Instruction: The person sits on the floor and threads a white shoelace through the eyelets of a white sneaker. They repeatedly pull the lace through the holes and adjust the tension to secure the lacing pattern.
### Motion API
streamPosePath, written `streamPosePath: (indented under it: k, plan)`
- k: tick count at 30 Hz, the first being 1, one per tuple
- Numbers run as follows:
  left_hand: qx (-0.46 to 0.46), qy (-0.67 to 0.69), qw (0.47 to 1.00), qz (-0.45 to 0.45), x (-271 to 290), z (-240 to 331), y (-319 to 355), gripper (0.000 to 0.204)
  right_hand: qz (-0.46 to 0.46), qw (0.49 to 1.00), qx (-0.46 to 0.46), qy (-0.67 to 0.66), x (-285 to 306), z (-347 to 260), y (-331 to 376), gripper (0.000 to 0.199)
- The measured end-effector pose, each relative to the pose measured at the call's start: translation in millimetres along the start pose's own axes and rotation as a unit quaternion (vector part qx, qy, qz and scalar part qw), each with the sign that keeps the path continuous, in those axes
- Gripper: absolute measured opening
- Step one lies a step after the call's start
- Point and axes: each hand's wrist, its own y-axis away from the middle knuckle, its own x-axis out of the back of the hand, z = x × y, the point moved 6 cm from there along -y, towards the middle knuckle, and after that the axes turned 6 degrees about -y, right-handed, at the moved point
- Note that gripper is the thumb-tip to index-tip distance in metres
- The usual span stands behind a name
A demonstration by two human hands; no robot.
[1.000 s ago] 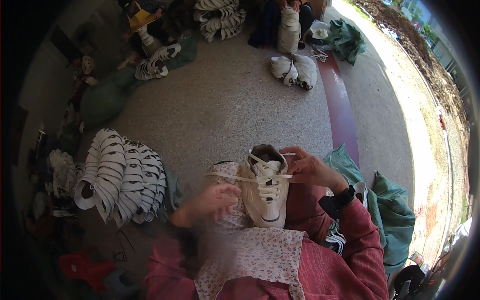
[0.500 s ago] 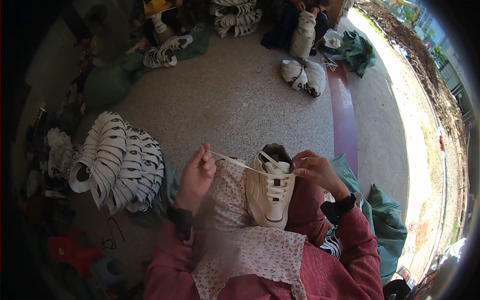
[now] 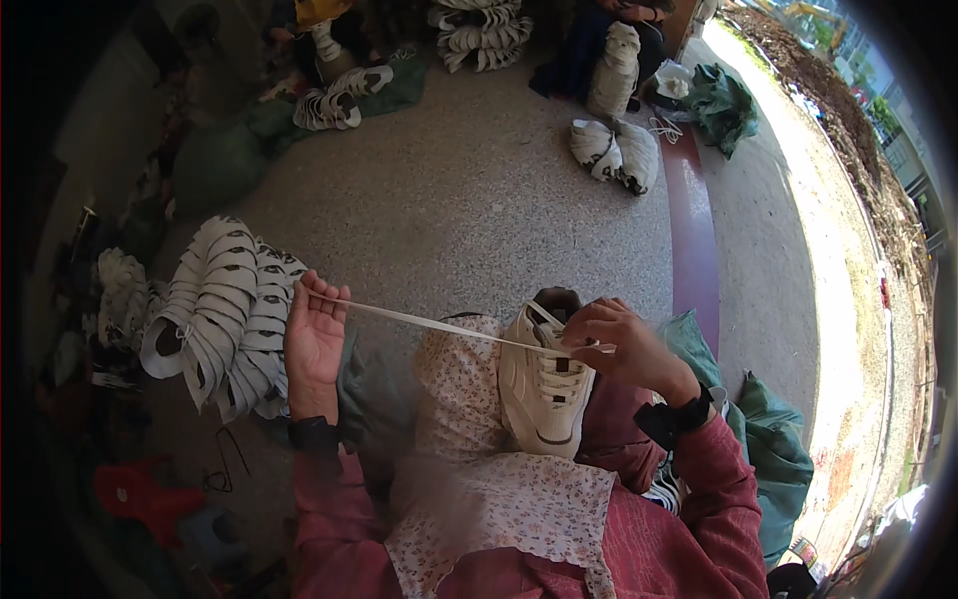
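Observation:
A cream sneaker (image 3: 526,399) lies on my lap, its toe toward me and its dark-lined opening facing away. The cream shoelace (image 3: 424,321) stretches taut from the sneaker's upper eyelets out to the left. My left hand (image 3: 317,334), palm turned up, pinches the lace at that far end, in front of the stacked shoe uppers. Over the right side of the sneaker, my right hand (image 3: 631,344) has its fingers closed on the lace by the eyelets. Part of the lacing is hidden behind these fingers.
Stacks of white shoe uppers (image 3: 215,299) stand at my left, with a red plastic object (image 3: 140,499) nearer me. Green sacks (image 3: 768,449) lie at my right. Farther off are bundled uppers (image 3: 617,157), another green sack (image 3: 720,105) and other people seated.
My left hand has moved left and drawn a longer stretch of lace out of the sneaker. My right hand has shifted over the eyelets, its fingers now covering part of the lacing.

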Motion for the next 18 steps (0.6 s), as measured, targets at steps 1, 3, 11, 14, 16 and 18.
streamPosePath:
  k: [1, 3, 11, 14, 16, 18]
  plan:
    - [0.001, 0.013, 1.000, -0.010, 2, 3, -1, 0.027, -0.013, 1.000, 0.013, 0.013, -5, -1, -1, 0.015]
    - [0.009, 0.048, 0.998, -0.027, 3, 7, -2, 0.027, -0.016, 1.000, 0.003, 0.017, -9, 1, -2, 0.015]
    - [0.032, 0.100, 0.988, -0.110, -9, 17, 0, 0.026, -0.034, 0.999, -0.020, -0.034, -12, 7, -5, 0.018]
    - [0.033, 0.096, 0.989, -0.103, -8, 18, 2, 0.025, -0.038, 0.994, -0.060, -0.077, -10, 16, -2, 0.016]
    - [0.028, 0.086, 0.990, -0.110, -9, 19, 5, 0.025, -0.037, 0.986, -0.115, -0.114, -7, 17, 0, 0.019]
    - [0.020, 0.072, 0.991, -0.111, -10, 20, 7, 0.024, -0.040, 0.987, -0.111, -0.107, -4, 15, 1, 0.017]
